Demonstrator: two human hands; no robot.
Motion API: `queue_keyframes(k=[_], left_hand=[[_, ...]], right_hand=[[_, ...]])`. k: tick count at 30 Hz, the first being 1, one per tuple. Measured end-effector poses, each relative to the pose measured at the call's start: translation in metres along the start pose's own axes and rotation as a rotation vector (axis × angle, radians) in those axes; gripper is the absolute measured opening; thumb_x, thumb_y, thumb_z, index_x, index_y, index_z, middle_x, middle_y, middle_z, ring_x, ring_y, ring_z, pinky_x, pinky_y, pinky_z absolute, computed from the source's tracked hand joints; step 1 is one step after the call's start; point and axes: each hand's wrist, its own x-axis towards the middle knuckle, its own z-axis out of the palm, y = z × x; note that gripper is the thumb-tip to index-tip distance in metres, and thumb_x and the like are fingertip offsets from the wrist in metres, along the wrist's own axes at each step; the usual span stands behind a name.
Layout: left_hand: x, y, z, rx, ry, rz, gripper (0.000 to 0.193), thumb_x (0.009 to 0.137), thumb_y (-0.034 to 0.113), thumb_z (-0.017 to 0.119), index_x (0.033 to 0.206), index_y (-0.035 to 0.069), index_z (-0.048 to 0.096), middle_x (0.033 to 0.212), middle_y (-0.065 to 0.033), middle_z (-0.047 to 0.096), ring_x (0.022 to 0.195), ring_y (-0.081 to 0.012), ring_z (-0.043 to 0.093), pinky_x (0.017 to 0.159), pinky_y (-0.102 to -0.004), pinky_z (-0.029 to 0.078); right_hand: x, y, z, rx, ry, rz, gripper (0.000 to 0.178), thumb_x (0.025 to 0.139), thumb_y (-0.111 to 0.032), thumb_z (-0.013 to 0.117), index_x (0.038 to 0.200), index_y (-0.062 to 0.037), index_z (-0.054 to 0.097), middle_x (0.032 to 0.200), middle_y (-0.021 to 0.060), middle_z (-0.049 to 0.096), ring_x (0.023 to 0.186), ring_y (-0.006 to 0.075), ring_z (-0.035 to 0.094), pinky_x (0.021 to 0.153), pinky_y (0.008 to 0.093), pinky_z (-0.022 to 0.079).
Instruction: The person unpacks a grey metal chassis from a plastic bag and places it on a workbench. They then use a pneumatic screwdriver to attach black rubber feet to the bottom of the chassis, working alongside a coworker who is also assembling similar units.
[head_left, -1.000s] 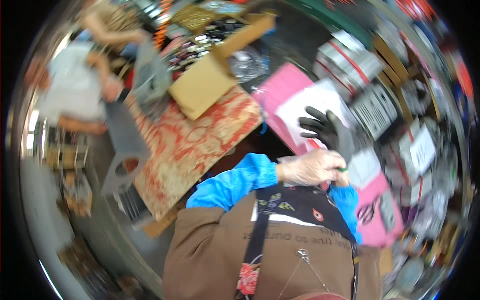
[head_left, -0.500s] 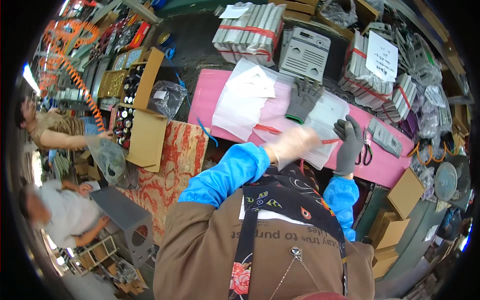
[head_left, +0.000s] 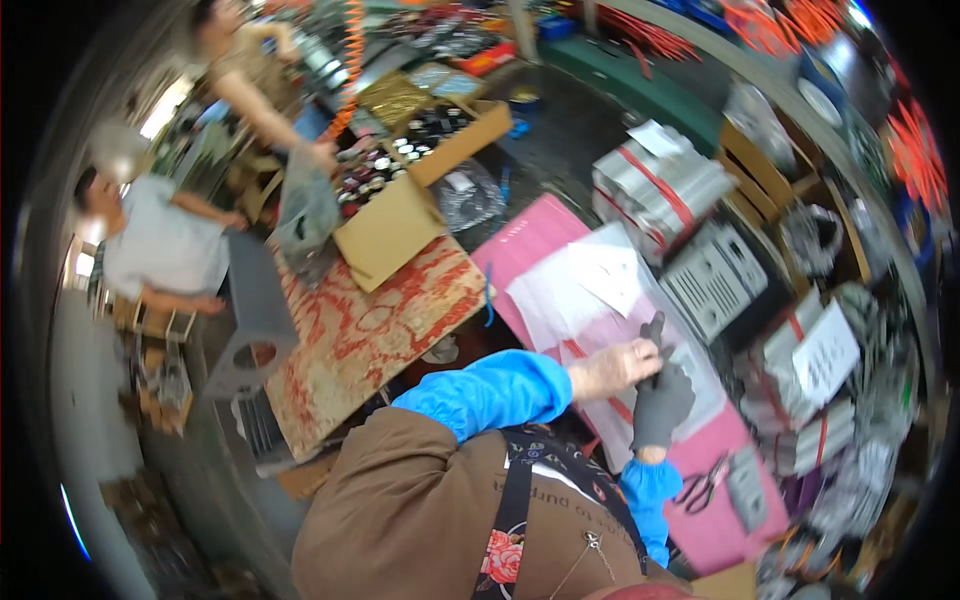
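My bare left hand (head_left: 612, 371) reaches in from a blue sleeve cover and meets my right hand (head_left: 662, 408) over the wrapped sheets. Its fingers are closed on dark grey work-glove (head_left: 651, 328) fabric. Whether that fabric belongs to the right hand's glove or to a loose one cannot be made out. My right hand wears a grey work glove; its fingers are partly covered by the left. Beneath both hands lie white foam wrapping sheets (head_left: 560, 298) with a red strip (head_left: 618, 408) across them, on a pink mat (head_left: 508, 240). Scissors (head_left: 702, 487) rest right of my right hand.
Beside the scissors lies a grey plastic-wrapped part (head_left: 746, 490). Past the mat are a grey slotted panel (head_left: 715, 280) and bundled panels (head_left: 662, 195). At left stand a red-patterned board (head_left: 365, 340) and an open carton (head_left: 385, 235). Two people (head_left: 165, 240) work farther left.
My view has turned right, so the bench appears rotated. My hands have come together, the left from blurred motion. The loose grey glove no longer lies at the mat's far edge.
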Motion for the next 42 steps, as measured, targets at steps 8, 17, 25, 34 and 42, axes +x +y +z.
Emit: queue_keyframes(k=[8,17,25,34,42], left_hand=[[-0.057,0.033,-0.108,-1.954,0.62,-1.402,0.043,0.098,0.04,0.048,0.065,0.013,0.044,0.052,0.0025,0.038,0.041,-0.0144,0.034,0.039,-0.0258,0.026],[-0.171,0.08,-0.262,-0.55,1.458,-0.462,0.032,0.103,0.02,0.047,0.125,-0.002,0.055,0.113,-0.0127,0.064,0.104,-0.0264,0.063,0.093,-0.0375,0.049],[-0.365,0.1,-0.418,-0.839,1.47,-0.376,0.046,0.104,0.039,0.043,0.131,0.005,0.059,0.126,-0.0194,0.061,0.119,-0.0321,0.06,0.1,-0.045,0.049],[-0.516,0.13,-0.515,-0.989,1.692,0.112,0.058,0.103,0.034,0.041,0.154,0.019,0.018,0.158,-0.0146,0.022,0.145,-0.0377,0.024,0.114,-0.0597,0.024],[-0.67,0.097,-0.445,-1.07,2.135,-0.731,0.05,0.097,0.031,0.06,0.142,0.014,0.046,0.122,-0.0063,0.057,0.11,-0.024,0.056,0.098,-0.0397,0.048]], right_hand=[[0.023,-0.119,-0.03,0.123,0.118,-0.595,0.032,0.074,-0.021,0.069,0.103,-0.0118,0.064,0.084,0.0091,0.062,0.077,0.0297,0.058,0.065,0.0446,0.042],[-0.053,-0.308,0.008,0.315,-0.064,-1.115,0.017,0.072,-0.021,0.071,0.073,-0.0084,0.059,0.073,0.0116,0.058,0.074,0.0325,0.057,0.064,0.0456,0.043],[-0.161,-0.495,0.034,0.341,-0.046,-1.548,0.019,0.073,-0.022,0.071,0.069,-0.0103,0.057,0.068,0.0073,0.054,0.069,0.0274,0.056,0.06,0.0423,0.039],[-0.255,-0.629,0.079,0.626,-0.687,-1.76,0.02,0.078,-0.022,0.07,0.075,-0.0062,0.058,0.073,0.0098,0.059,0.071,0.0301,0.059,0.063,0.0412,0.045],[-0.151,-0.839,0.168,0.092,0.166,-2.121,0.023,0.082,-0.014,0.061,0.104,-0.0117,0.064,0.105,0.0061,0.061,0.103,0.0248,0.059,0.09,0.0385,0.046]])
